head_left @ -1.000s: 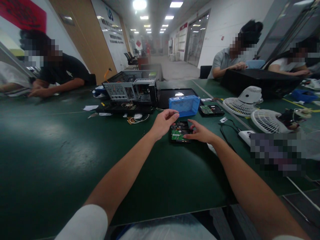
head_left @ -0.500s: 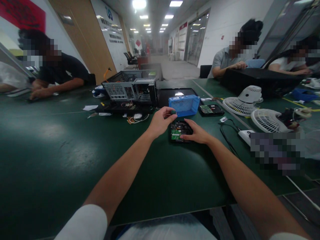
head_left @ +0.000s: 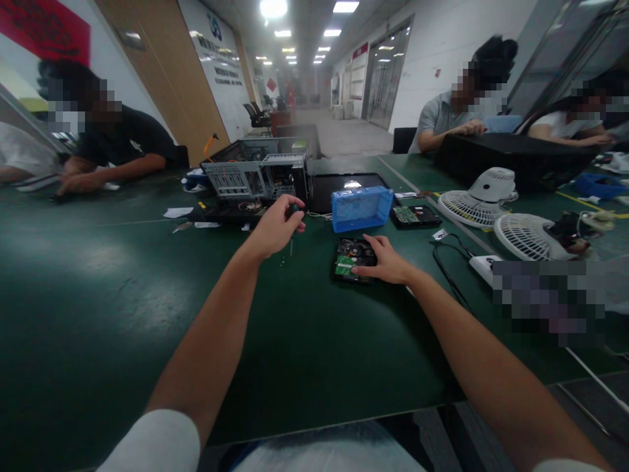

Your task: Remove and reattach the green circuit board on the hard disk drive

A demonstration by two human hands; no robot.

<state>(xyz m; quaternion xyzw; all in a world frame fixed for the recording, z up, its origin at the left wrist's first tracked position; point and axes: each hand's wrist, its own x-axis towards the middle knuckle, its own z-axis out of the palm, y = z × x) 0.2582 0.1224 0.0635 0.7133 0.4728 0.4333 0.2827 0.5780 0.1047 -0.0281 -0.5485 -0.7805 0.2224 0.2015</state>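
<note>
My left hand (head_left: 276,226) is closed round the dark green handle of a screwdriver (head_left: 293,210). Its thin shaft points down toward the table, close to a few tiny screws (head_left: 282,263). To the right lies a black hard drive (head_left: 348,251), flat on the table, with a green circuit board (head_left: 345,264) facing up. My right hand (head_left: 387,260) grips the drive's right side, thumb over the board's edge and fingers at the far corner.
Behind the drive, a blue plastic box (head_left: 362,208) stands on its side. A second hard drive (head_left: 415,216) lies right of it. An opened computer case (head_left: 250,177) is at the back left; white fan parts (head_left: 474,202) and a cable (head_left: 445,272) lie right. Other people sit across the table.
My left hand has moved left with the screwdriver, away from the hard drive to above the small screws. My right hand keeps its grip; the drive has barely shifted.
</note>
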